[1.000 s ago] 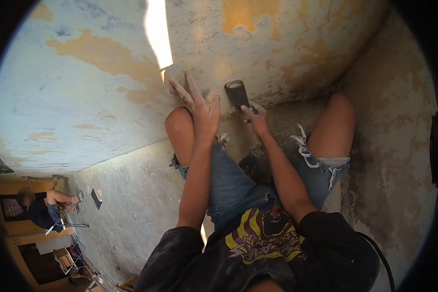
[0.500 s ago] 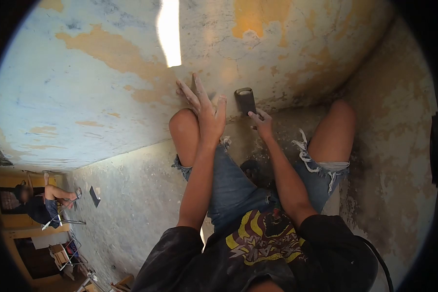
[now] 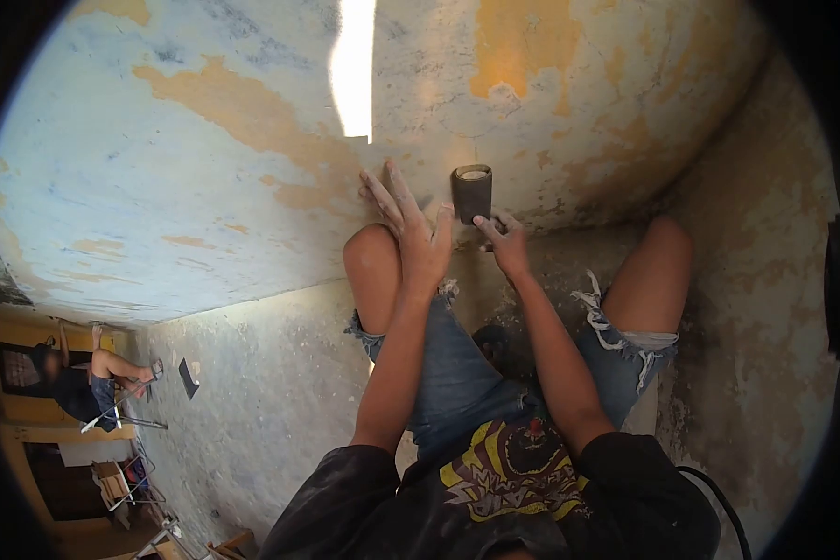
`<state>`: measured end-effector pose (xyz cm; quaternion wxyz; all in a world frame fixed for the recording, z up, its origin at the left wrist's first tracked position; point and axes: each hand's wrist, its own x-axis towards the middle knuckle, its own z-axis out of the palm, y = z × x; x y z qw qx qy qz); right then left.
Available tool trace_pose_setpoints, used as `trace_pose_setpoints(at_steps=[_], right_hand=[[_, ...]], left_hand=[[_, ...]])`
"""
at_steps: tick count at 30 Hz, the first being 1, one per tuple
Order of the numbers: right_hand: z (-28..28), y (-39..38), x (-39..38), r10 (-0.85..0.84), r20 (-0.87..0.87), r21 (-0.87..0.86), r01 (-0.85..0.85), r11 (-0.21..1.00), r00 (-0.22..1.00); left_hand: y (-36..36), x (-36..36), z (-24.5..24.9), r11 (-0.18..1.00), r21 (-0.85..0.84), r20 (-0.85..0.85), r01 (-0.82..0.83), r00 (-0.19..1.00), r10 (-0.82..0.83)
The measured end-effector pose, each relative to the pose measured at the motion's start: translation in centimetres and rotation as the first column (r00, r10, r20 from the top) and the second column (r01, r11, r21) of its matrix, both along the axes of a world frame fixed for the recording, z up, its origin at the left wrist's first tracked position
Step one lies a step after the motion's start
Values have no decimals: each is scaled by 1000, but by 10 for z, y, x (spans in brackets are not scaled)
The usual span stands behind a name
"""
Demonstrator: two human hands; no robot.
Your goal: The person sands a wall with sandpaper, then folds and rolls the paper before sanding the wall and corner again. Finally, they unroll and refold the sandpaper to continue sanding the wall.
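Observation:
My right hand [image 3: 506,246] grips the lower end of a sanding block [image 3: 472,198] wrapped in dark sandpaper, thumb on its near face. The block is upright in view, close against the patchy wall [image 3: 252,205]; its pale core shows at the top end. To the left, my left hand [image 3: 420,238] is open, its dusty fingers spread at the wall just above my left knee. Whether its palm presses on the wall is hard to see. Pale paint and bare yellow-orange patches cover the wall.
My bent knees stand on either side of my arms, near the wall's base. A side wall [image 3: 756,224] meets it on the right. Far left, another person [image 3: 84,383] sits on a stool at the same wall. A dark flat sheet [image 3: 189,378] lies on the grey floor [image 3: 271,383].
The sanding block has gone from tilted to nearly upright in view, still in my right hand. The whole view has shifted slightly. The other person's arms have moved at the wall.

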<state>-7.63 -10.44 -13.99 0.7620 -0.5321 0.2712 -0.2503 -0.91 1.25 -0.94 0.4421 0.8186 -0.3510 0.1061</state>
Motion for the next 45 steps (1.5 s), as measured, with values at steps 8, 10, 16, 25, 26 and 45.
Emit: trace_pose_setpoints(at_steps=[8,10,16,25,26,45], right_hand=[[-5,0,2,-4,2,28,4,1000,1000],[-17,3,-1,1,25,30,-2,1000,1000],[-8,3,0,-2,12,62,1,998,1000],[-25,13,-2,1,-36,79,2,997,999],[-13,5,5,27,21,38,-28,999,999],[-35,0,-1,20,8,67,-20,998,1000]], left_hand=[[-1,0,1,1000,-9,-3,4,1000,-4],[-2,0,2,1000,21,24,-3,1000,2],[-2,-3,6,1000,10,-7,19,1000,-19],[-3,1,1,1000,-6,4,11,1000,-11],[-3,1,0,1000,-6,0,0,1000,0],[1,1,2,1000,20,16,11,1000,-11]])
